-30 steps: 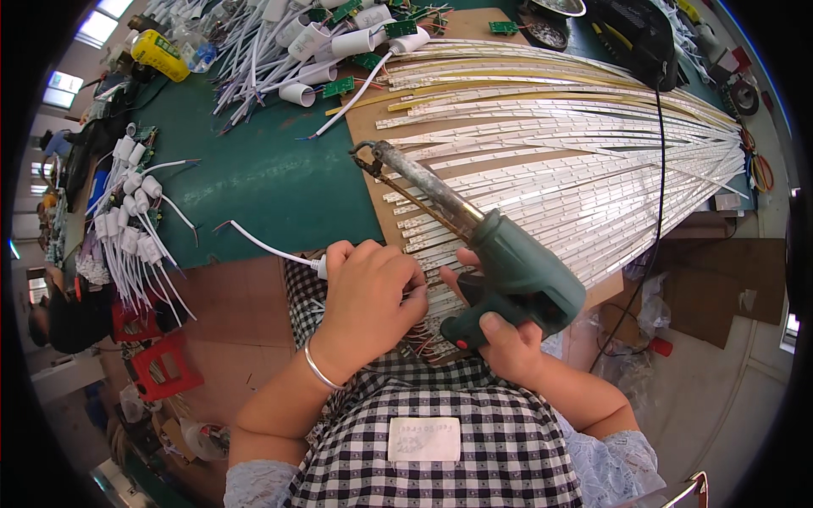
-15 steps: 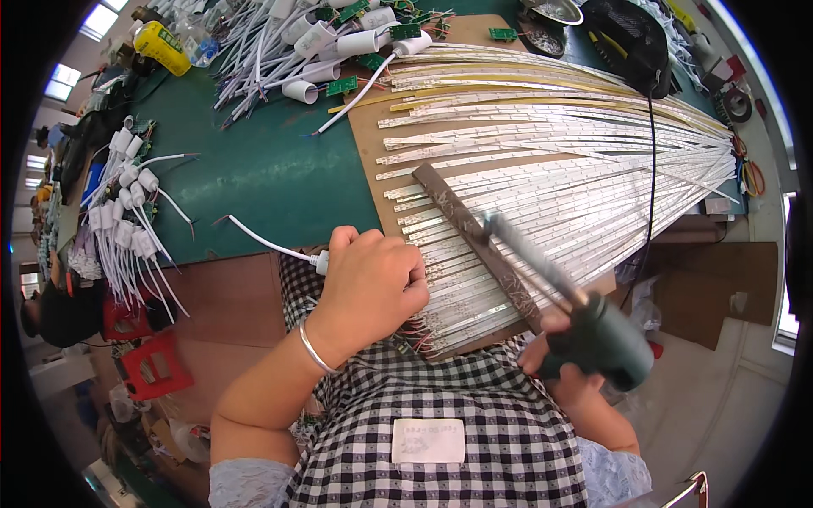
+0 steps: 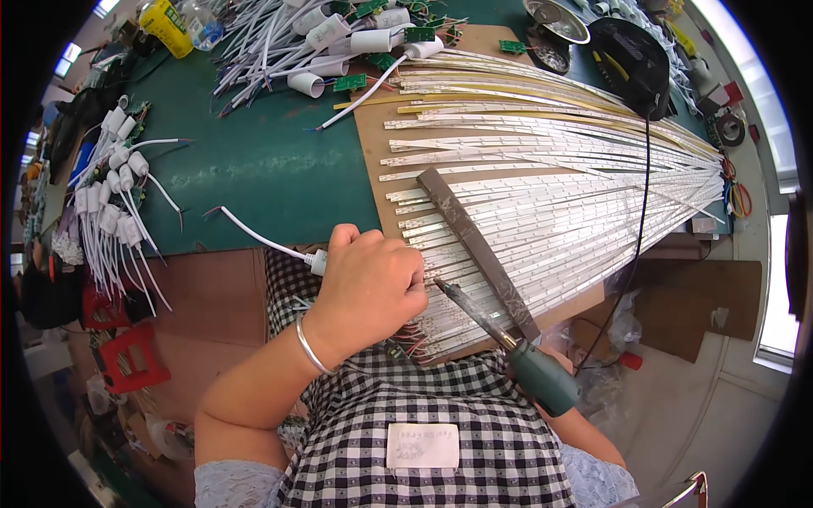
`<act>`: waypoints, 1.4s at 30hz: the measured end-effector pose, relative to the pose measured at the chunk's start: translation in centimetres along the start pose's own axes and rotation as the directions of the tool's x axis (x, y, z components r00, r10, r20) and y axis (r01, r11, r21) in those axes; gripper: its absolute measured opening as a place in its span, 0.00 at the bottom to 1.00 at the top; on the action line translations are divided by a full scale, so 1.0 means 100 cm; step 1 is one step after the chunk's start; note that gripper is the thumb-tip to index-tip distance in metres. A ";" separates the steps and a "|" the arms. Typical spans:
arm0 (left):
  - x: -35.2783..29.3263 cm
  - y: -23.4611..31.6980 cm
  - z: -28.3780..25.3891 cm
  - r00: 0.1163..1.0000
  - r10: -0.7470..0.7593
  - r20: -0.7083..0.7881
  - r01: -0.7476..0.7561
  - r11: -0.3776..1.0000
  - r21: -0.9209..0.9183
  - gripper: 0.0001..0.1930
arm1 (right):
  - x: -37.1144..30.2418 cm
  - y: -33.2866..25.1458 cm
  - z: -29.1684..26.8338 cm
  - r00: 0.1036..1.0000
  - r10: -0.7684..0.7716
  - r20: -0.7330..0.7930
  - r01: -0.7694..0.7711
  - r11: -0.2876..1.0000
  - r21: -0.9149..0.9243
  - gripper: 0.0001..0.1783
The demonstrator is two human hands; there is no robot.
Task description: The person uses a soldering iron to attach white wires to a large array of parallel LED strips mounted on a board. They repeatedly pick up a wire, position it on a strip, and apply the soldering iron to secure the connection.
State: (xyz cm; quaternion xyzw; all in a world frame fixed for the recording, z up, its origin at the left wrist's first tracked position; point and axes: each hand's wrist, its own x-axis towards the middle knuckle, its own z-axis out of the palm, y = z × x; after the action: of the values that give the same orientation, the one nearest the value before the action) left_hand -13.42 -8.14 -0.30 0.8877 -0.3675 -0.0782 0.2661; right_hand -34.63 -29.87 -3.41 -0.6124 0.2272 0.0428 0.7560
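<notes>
My left hand [image 3: 368, 279] is closed, knuckles up, over the near left ends of the white LED strips [image 3: 559, 207]. Its fingers grip a white plastic cap [image 3: 318, 262], from which a white cable [image 3: 258, 234] runs left to bare wire ends. My right hand [image 3: 559, 359] is wrapped round the dark green handle of a soldering iron [image 3: 544, 378] and is mostly hidden by it. The iron's tip points up-left at the strip ends beside my left fingertips; whether it touches I cannot tell. A brown bar [image 3: 474, 245] lies slantwise across the strips.
A brown board [image 3: 377, 161] lies under the strips on the green table [image 3: 262, 169]. White caps with cables and green circuit boards [image 3: 349, 83] are heaped at the back; another bunch [image 3: 110, 190] lies left. A black cord [image 3: 647, 195] crosses the strips. Metal dishes [image 3: 557, 21] stand at the back.
The soldering iron has swung down and left, bringing its tip from above the bar to the strip ends by my left hand. My left hand keeps its hold.
</notes>
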 end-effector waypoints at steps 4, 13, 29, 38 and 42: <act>0.000 0.000 0.001 1.000 0.007 -0.013 -0.007 1.000 -0.002 0.04 | -0.001 0.002 0.004 0.999 0.023 -0.027 -0.023 1.000 -0.003 0.10; 0.000 0.001 0.000 1.000 -0.004 0.003 0.004 1.000 -0.007 0.04 | -0.002 0.005 -0.003 0.997 -0.078 0.022 0.080 0.992 -0.101 0.11; 0.000 0.002 -0.001 1.000 -0.007 0.013 0.007 1.000 -0.014 0.04 | 0.002 -0.008 0.001 0.990 -0.134 -0.040 0.122 0.969 -0.214 0.21; 0.000 0.002 -0.001 1.000 -0.007 0.006 0.007 1.000 -0.012 0.04 | 0.004 -0.001 -0.006 0.938 -0.335 0.090 0.345 0.931 -0.122 0.23; 0.000 0.002 0.000 1.000 -0.005 -0.001 0.005 1.000 -0.006 0.04 | 0.005 0.008 -0.009 0.924 -0.377 0.069 0.383 0.914 -0.136 0.19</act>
State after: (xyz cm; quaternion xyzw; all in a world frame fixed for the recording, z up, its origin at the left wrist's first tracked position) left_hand -13.61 -8.26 -0.19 0.8880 -0.3648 -0.0793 0.2686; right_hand -34.71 -30.61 -4.47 -0.6976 0.0847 -0.0756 0.7074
